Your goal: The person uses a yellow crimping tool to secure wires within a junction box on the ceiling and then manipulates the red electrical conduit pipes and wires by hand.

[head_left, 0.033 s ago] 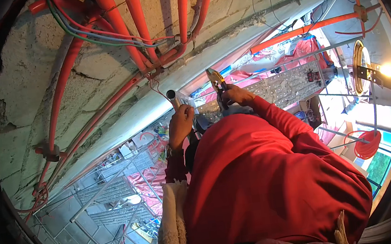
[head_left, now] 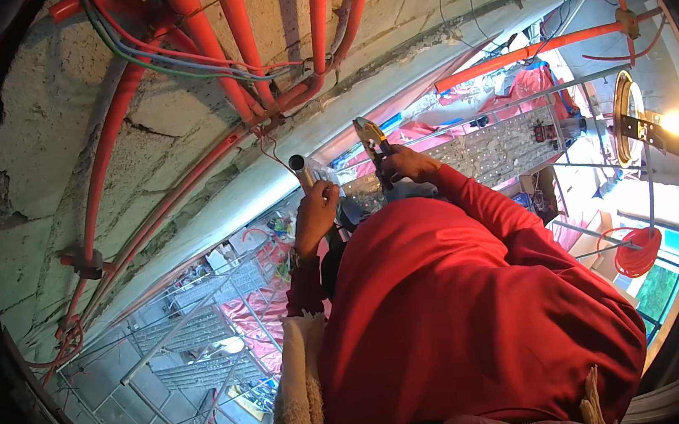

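My right hand point(head_left: 411, 162) is wrapped round the handles of a pair of pliers point(head_left: 371, 135) with dark grips and some yellow on them. The pliers' metal jaws point up and away from me, touching nothing that I can see. To the left, my left hand point(head_left: 318, 213) closes round a grey metal scaffold pole point(head_left: 302, 174), just below its open, hollow end. A thin reddish wire point(head_left: 271, 148) hangs from the wall near that pole end. The lower part of the pole is hidden by my hand and red-sleeved body.
Orange conduits point(head_left: 204, 38) and loose coloured wires point(head_left: 169, 70) run along the rough wall. A perforated scaffold platform point(head_left: 485, 152) lies beyond my right hand. A lit lamp point(head_left: 673, 123) and a coil of orange conduit point(head_left: 638, 251) are at right; scaffold frames point(head_left: 163, 361) stand far below left.
The pliers have turned a little in my right hand, so their jaws show broader and sit slightly further left. My left hand stays on the pole.
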Demonstrator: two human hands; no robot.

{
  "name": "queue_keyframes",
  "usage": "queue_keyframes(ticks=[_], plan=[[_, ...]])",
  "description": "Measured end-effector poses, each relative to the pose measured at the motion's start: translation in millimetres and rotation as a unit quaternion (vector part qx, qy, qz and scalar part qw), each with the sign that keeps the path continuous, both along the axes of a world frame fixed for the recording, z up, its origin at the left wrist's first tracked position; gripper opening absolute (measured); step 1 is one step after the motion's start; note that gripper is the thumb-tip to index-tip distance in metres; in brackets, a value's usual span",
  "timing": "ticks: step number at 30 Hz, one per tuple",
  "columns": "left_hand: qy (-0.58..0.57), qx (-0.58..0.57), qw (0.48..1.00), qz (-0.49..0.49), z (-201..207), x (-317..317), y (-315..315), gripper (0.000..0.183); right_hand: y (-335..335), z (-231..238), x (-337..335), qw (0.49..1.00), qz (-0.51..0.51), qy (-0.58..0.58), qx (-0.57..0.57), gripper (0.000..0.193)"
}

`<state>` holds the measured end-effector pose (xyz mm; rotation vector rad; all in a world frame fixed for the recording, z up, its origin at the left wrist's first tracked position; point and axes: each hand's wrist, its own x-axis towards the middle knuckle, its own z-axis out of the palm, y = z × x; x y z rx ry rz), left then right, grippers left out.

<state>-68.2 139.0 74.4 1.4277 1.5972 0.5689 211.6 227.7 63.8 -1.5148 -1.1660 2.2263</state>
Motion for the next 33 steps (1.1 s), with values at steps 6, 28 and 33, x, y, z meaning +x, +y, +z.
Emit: queue_keyframes(ticks=[6, 28, 33], plan=[[-0.241, -0.114, 0.962, 0.054, -35, 42, 0, 0.052, 28, 16, -48, 0.976, 0.097, 0.137, 0.138, 0.025], [-0.272, -0.096, 0.958, 0.005, -106, 54, 13, 0.062, 9, -9, -28, 0.951, 0.209, 0.075, 0.217, 0.039], [-0.239, -0.143, 0.96, 0.02, -36, 50, -5, 0.047, -4, -45, -28, 0.979, 0.154, 0.13, -0.005, 0.036]])
